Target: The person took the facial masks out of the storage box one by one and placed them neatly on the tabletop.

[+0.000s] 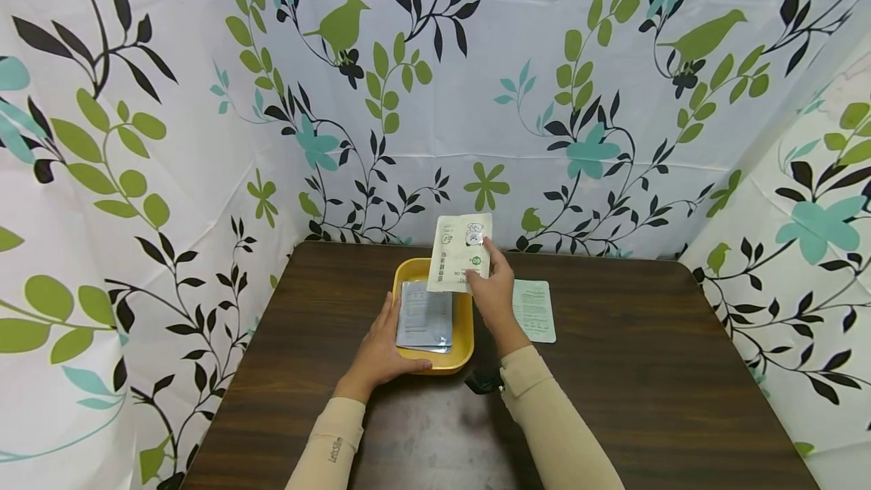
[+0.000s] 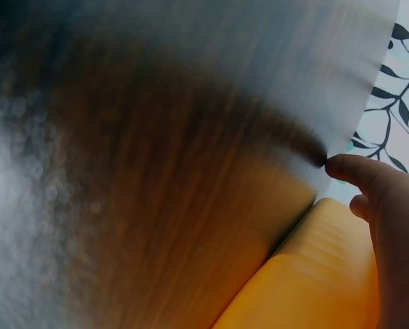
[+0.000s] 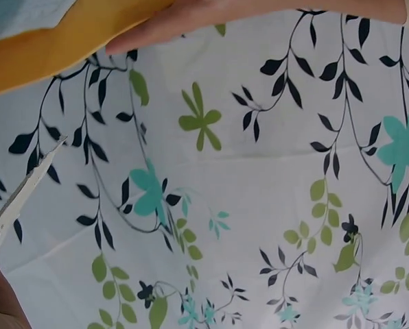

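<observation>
My right hand [image 1: 491, 286] pinches a cream printed packet [image 1: 450, 252] between thumb and fingers, above the far end of a yellow tray [image 1: 466, 339]. The packet bears a small cartoon figure and dark lettering, and in the right wrist view it shows nearly edge-on. Against the tray's near left corner rests my left hand [image 1: 384, 346], its fingers stretched along the left side and its thumb along the near rim. Pale silvery-blue flat packets [image 1: 425, 316] lie stacked inside the tray, the far end of the stack hidden behind the cream packet.
A pale green printed packet [image 1: 535, 311] lies on the dark wooden table [image 1: 633, 354], just right of the tray and partly behind my right hand. A patterned cloth [image 1: 435, 119] hangs behind the table's far edge and at both sides.
</observation>
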Available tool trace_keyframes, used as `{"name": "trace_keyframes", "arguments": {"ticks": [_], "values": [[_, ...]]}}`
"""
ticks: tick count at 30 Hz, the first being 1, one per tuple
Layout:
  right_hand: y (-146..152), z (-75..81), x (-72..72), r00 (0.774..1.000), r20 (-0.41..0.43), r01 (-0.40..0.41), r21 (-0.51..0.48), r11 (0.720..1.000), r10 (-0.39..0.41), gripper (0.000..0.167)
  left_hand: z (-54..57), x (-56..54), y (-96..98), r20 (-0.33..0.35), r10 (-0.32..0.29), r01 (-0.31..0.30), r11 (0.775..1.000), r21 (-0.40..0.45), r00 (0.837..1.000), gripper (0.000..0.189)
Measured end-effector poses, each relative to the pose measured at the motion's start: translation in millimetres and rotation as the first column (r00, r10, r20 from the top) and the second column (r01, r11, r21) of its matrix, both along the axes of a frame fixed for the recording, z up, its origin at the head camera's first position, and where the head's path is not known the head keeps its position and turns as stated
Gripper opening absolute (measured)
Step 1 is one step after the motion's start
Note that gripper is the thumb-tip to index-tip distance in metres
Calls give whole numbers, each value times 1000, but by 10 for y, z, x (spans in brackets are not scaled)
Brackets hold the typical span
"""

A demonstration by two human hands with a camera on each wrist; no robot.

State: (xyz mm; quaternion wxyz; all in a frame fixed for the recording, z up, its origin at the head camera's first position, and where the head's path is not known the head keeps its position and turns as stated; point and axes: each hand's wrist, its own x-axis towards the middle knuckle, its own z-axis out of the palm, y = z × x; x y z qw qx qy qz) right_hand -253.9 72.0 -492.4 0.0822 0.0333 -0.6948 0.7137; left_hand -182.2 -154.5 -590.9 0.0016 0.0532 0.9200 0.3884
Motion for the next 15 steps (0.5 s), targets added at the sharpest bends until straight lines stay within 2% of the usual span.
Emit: {"name": "trace_keyframes", "arguments": {"ticks": [8, 15], "values": [[352, 242, -102, 998, -43, 46, -29, 999, -47, 74, 21, 2, 6, -5, 8, -8, 1000, -2, 1000, 148], [732, 322, -157, 994, -34, 100, -18, 995, -100, 74, 12, 6, 10, 5, 8, -8, 1000, -13, 1000, 148]]}}
